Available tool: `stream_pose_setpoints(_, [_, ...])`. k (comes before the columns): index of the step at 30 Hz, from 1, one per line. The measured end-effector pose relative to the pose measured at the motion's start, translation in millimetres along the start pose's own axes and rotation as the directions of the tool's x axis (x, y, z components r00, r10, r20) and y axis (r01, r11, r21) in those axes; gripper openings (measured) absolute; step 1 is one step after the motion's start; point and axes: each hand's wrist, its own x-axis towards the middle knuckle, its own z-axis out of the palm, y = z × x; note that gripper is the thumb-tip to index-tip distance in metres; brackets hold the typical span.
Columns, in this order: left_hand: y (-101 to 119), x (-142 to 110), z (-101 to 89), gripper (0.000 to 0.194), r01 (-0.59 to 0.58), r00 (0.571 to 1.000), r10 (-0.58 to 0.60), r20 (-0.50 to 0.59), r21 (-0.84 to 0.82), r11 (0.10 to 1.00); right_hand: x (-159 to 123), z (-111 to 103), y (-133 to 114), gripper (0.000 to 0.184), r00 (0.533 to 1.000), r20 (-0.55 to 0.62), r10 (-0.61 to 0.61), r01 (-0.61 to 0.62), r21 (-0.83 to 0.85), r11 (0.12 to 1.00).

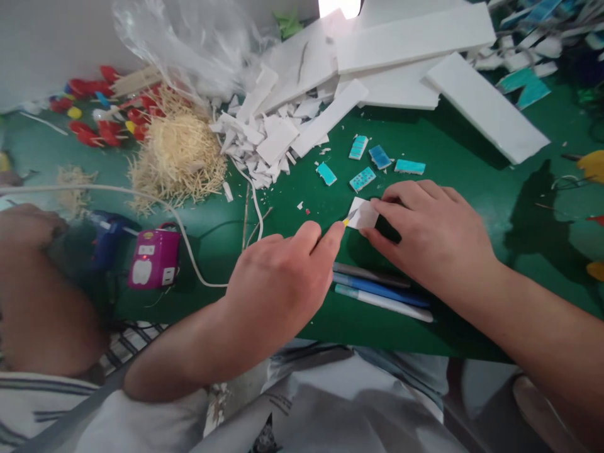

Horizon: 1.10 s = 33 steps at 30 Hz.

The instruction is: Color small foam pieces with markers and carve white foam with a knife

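Observation:
My left hand is closed around a craft knife, of which only a bit of yellow and the thin blade show past the fingertips. The blade lies over a small white foam piece. Thumb and fingers of my right hand pinch that piece at its right side, on the green table. Just beyond it lie small blue-painted foam pieces, among them a dotted one and a striped one. Below my hands are several markers, including a blue one and a white one.
White foam boards and a heap of foam scraps cover the back. Leftward are straw-like shreds, a purple power socket, a blue glue gun, a white cable and another person's arm.

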Motion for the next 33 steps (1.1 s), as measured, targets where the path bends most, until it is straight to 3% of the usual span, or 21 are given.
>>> stream_pose_setpoints(8, [-2.3, -5.0, -3.8, 0.047, -0.005, 1.0, 0.005, 0.026, -0.017, 1.0, 0.5, -1.0, -0.4, 0.036, 1.0, 0.009, -0.015, 0.015, -0.083, 0.996])
stream_pose_setpoints(18, [-4.0, -9.4, -7.3, 0.046, -0.024, 0.997, 0.025, 0.067, -0.012, 1.0, 0.6, -1.2, -1.0, 0.034, 0.999, 0.028, 0.02, -0.019, -0.035, 0.999])
stream_pose_setpoints(25, [-7.5, -13.5, -12.8, 0.044, -0.037, 0.997, 0.036, 0.071, 0.006, 0.999, -0.9, -0.2, -0.8, 0.034, 0.999, -0.026, -0.022, 0.02, -0.076, 0.997])
stream_pose_setpoints(33, [-18.7, -13.8, -9.7, 0.046, 0.112, 0.991, -0.108, 0.081, -0.056, 0.992, -0.8, 3.7, 11.1, 0.025, 1.0, -0.01, -0.001, 0.002, 0.117, 0.993])
